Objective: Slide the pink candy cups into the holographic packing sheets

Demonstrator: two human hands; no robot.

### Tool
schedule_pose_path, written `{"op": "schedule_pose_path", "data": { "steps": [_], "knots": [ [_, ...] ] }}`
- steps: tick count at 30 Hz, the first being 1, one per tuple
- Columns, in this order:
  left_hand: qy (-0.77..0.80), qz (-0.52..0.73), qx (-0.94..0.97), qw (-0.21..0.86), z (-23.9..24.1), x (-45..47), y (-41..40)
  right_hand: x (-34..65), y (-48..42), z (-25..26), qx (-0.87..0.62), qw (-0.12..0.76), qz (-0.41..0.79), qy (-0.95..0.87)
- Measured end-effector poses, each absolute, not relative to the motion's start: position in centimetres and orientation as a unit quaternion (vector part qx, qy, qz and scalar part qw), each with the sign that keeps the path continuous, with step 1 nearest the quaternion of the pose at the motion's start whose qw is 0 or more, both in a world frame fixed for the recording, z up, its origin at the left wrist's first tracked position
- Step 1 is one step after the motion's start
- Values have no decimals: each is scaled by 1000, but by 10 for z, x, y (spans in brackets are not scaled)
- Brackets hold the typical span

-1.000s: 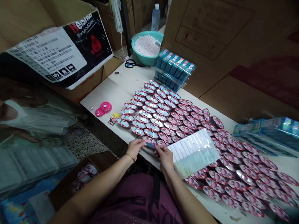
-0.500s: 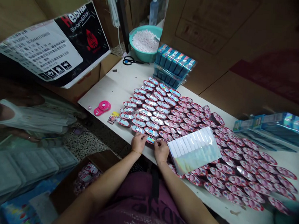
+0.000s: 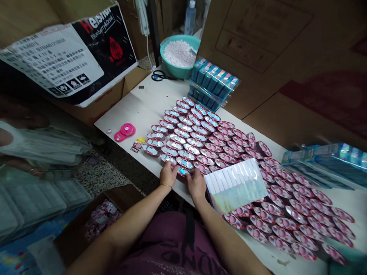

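Observation:
Both hands are at the near table edge, at either end of an oval container with a shiny silver sticker (image 3: pixel 182 170) on top. My left hand (image 3: pixel 168 174), with a thin bracelet at the wrist, pinches at the sticker's left end. At its right end my right hand (image 3: pixel 196 183) has thumb and fingers closed; the fingertips partly hide the contact. Rows of red-rimmed oval containers (image 3: pixel 222 149) cover the table, the left ones topped with silver stickers, the right ones showing pink round pieces. A sheet of pale strips (image 3: pixel 236 183) lies over some containers beside my right hand.
A pink tape-dispenser-like tool (image 3: pixel 125 131), black scissors (image 3: pixel 162 75) and a teal basin (image 3: pixel 179 67) of small white pieces are on the white table (image 3: pixel 117 109). Blue packs (image 3: pixel 214 81) stand behind. Large cartons (image 3: pixel 252 46) rise at the back; another person (image 3: pixel 38 142) is at left.
My hands stay at the same container, with the right fingers shifted slightly along its end. The view has moved a little; nothing else has visibly changed.

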State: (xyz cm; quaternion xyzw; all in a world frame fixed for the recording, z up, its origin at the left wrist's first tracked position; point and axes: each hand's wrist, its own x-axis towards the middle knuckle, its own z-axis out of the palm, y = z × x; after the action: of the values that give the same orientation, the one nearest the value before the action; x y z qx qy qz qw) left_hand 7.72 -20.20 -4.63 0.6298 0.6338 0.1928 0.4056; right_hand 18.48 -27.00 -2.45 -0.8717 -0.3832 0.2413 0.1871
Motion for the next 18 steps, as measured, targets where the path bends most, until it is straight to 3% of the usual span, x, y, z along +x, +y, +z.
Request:
{"op": "schedule_pose_path", "data": {
  "steps": [4, 6, 11, 14, 16, 18],
  "knots": [
    [635, 153, 651, 386, -44, 72, -200, 186, -258, -14, -874, 117, 252, -398],
    [621, 163, 666, 381, -36, 74, -200, 184, -262, -1, -855, 123, 264, -429],
    [479, 256, 688, 481, -3, 118, -204, 230, -306, 39, -765, 310, 285, -487],
    [452, 242, 659, 551, 8, 150, -214, 314, -338, 46, -821, 371, 148, -407],
    [489, 232, 629, 558, 6, 161, -228, 377, -355, 37, -870, 336, 48, -359],
    [522, 208, 607, 561, -3, 162, -247, 427, -366, 22, -890, 265, 54, -367]
  ]
}}
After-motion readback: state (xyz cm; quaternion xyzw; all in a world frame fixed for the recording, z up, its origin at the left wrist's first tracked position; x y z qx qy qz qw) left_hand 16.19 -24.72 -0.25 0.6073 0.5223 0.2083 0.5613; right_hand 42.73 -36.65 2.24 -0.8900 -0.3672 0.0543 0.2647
